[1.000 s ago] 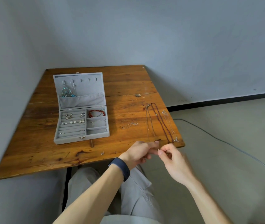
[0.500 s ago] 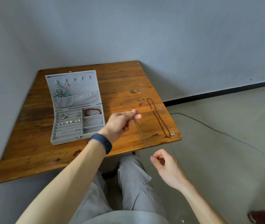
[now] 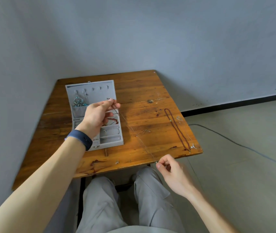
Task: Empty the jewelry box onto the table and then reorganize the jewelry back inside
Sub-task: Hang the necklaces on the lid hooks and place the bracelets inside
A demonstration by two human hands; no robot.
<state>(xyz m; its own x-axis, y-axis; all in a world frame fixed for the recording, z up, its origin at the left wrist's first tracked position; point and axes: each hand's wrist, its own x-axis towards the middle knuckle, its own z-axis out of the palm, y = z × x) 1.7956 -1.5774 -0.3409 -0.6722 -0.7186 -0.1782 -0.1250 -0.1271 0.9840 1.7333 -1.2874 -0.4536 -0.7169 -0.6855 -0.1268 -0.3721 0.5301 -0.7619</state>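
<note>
Worn wooden table (image 3: pixel 142 91), grey felt jewelry box (image 3: pixel 96 91) open at left. Thin silver chain (image 3: pixel 139 140) spans both hands: left hand (image 3: pixel 96 113) pinches one end above box, right hand (image 3: pixel 170 170) pinches other off near edge. Risk: slack snagging box rim.

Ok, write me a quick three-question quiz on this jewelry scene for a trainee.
1. True or false: the jewelry box is closed.
2. What is stretched between the left hand and the right hand? A) a ribbon B) a thin chain C) a rubber band
3. Fill in: the red bead necklace lies on the ____, to the right of the box.

Key: 1 false, its lid stands open. 2 B, each hand pinches one end. 3 table.
</note>
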